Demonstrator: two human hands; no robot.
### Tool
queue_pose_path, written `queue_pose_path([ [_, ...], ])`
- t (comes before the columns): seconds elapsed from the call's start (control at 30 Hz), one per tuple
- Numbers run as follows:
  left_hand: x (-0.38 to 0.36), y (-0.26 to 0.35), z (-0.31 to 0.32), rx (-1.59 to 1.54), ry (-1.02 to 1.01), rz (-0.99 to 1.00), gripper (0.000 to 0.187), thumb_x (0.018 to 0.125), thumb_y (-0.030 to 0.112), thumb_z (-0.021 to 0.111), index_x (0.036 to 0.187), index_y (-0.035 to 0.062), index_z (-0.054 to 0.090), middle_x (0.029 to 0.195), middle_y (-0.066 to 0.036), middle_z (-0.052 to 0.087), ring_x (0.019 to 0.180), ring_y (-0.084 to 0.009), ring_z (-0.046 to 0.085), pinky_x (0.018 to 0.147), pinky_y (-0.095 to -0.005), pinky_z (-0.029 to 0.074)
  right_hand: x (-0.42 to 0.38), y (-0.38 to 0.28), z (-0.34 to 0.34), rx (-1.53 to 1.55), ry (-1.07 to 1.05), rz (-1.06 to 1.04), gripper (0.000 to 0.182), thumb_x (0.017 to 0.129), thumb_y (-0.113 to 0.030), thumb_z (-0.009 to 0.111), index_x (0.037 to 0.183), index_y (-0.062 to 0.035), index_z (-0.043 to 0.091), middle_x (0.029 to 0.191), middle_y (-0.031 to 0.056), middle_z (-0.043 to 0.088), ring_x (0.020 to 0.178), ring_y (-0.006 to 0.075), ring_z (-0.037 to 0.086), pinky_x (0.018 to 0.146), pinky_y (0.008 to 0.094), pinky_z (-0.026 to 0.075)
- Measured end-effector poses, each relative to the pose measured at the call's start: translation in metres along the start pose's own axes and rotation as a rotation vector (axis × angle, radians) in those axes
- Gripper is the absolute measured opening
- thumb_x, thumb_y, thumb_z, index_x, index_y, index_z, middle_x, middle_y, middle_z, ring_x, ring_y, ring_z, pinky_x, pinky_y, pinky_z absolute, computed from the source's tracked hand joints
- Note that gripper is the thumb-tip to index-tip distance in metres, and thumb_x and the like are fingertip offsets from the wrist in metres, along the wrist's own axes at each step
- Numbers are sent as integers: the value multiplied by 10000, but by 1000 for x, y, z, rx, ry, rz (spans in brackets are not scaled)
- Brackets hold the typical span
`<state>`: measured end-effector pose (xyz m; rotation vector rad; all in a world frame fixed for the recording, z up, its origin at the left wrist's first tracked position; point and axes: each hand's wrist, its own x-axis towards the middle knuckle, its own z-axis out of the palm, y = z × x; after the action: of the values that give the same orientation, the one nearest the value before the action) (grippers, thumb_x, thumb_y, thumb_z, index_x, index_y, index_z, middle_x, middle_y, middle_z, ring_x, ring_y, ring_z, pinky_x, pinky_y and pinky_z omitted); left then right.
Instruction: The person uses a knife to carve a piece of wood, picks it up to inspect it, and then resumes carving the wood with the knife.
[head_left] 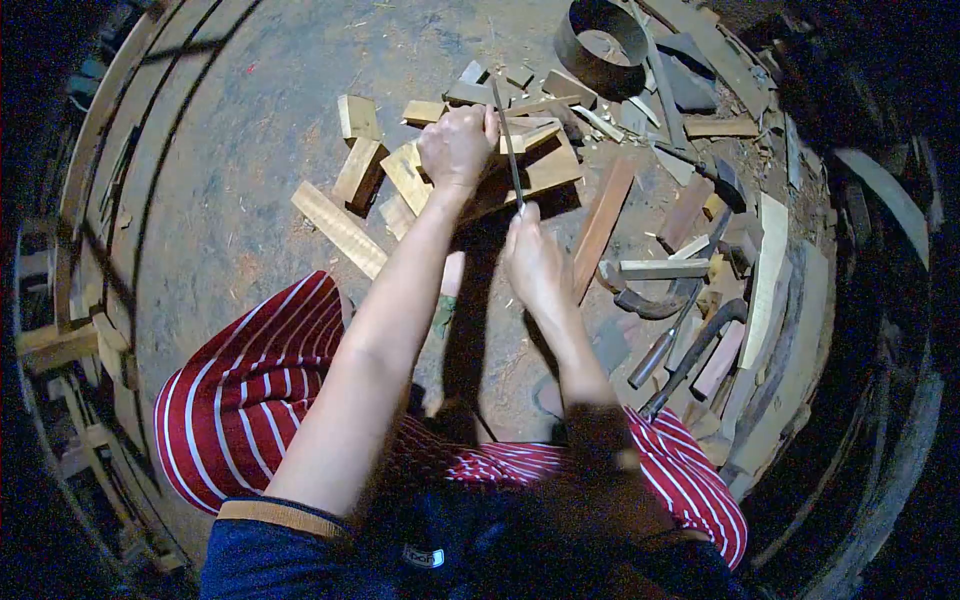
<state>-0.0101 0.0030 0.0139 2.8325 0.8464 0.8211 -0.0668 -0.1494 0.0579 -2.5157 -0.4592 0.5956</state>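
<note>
My right hand (533, 250) is closed round the near end of a long, thin, dark metal file (508, 140), which points away from me and slants slightly left. My left hand (458, 148) is a closed fist just left of the file, over a group of wood pieces. A pale wood piece (530, 138) sticks out to the right from under this fist, and the file crosses over it. Beneath lies a larger wood block (550, 172). Another yellowish block (404, 172) rests against the left side of the group. The left fingertips are hidden.
Loose wood blocks (359, 172) and a pale strip (338, 228) lie at the left. A reddish board (604, 215) is right of my right hand. Farther right are a hammer (728, 183), a curved-handled tool (640, 303) and several offcuts. A metal ring (573, 50) stands at the back.
</note>
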Motion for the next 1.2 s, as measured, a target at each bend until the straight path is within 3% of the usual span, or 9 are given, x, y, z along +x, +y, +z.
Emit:
queue_pose_path([
  [0.1, 0, 1, 2, -58, 0, 35, 303, 816, 384, 601, 650, 141, 674, 629, -81, 647, 544, -258, 642, 500, -384, 503, 50, -2, 7, 32, 107, -48, 263, 962, -229, 356, 1051, 2, 446, 798, 332, 610, 792, 496, 604, 691, 588, 464],
  [0.2, 2, 1, 2, -7, -23, -42, 289, 813, 372, 602, 647, 146, 671, 623, -95, 651, 541, -265, 648, 483, -389, 511, 57, -8, 8, -11, 165, -86, 254, 955, -213, 376, 1021, 18, 457, 776, 325, 611, 773, 490, 608, 677, 579, 472],
  [0.33, 3, 0, 4, 3, -49, -82, 283, 816, 367, 598, 659, 144, 674, 637, -87, 655, 558, -265, 653, 497, -393, 513, 10, 6, 9, 61, 78, -51, 261, 952, -211, 390, 1000, 31, 474, 736, 310, 613, 735, 485, 611, 661, 570, 483],
  [0.4, 1, -1, 2, 1, -44, -60, 288, 819, 367, 597, 661, 139, 675, 640, -85, 656, 562, -264, 653, 501, -390, 513, -11, 9, 6, -62, 86, -59, 234, 946, -196, 384, 972, 26, 454, 691, 282, 625, 696, 433, 648, 618, 555, 506],
  [0.63, 1, 1, 1, -27, -11, -3, 293, 830, 366, 593, 672, 133, 673, 623, -83, 649, 557, -255, 651, 503, -382, 513, 51, 0, 12, -82, 229, -150, 217, 939, -193, 396, 980, 11, 458, 668, 257, 630, 666, 437, 645, 584, 539, 514],
  [0.83, -1, 0, 5, 69, -65, -31, 325, 838, 387, 581, 655, 133, 671, 617, -90, 648, 550, -256, 649, 517, -372, 514, 4, 8, 5, -12, 90, -69, 203, 926, -167, 410, 992, 21, 447, 689, 291, 619, 670, 457, 631, 598, 552, 497],
  [1.03, 1, 0, 3, -38, -13, 2, 320, 839, 387, 580, 656, 139, 667, 620, -78, 649, 538, -259, 642, 515, -374, 509, 51, -4, 9, -42, 159, -89, 215, 938, -178, 390, 1000, 17, 458, 738, 284, 637, 734, 456, 641, 633, 548, 507],
  [1.2, 3, 1, 3, 34, -22, -22, 301, 837, 370, 584, 649, 148, 663, 619, -71, 648, 536, -250, 642, 495, -371, 507, 18, 8, 12, 41, 104, -66, 213, 942, -191, 403, 987, 12, 450, 719, 307, 618, 733, 477, 627, 634, 578, 487],
])
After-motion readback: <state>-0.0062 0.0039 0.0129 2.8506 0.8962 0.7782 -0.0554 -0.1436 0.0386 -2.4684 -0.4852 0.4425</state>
